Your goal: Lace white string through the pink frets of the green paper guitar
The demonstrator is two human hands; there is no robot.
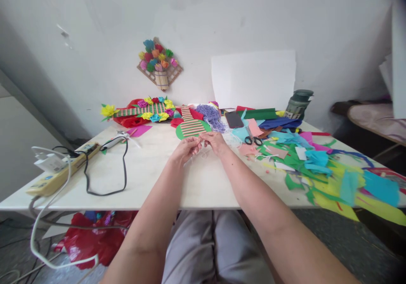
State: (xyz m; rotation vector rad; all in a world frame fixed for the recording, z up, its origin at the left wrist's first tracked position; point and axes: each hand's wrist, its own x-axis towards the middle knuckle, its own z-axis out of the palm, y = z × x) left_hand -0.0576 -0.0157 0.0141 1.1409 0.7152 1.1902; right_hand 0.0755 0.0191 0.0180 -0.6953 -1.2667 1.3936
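Note:
My left hand [187, 147] and my right hand [216, 141] meet over the middle of the white table [152, 178], fingertips pinched together on a thin white thread [202, 152] that trails down onto the tabletop. Just beyond my hands lies a green paper disc with a striped stick mat [191, 128] on it. A pile of purple string [211, 116] sits behind that. Scissors [253, 140] lie to the right of my right hand.
Scraps of coloured paper [317, 165] cover the table's right side. A dark phone [234, 119], a green jar [298, 103], a paper-flower craft [149, 110], a glue gun [114, 141] with a black cord, and a power strip [60, 172] are on the table. Another flower craft [159, 62] hangs on the wall.

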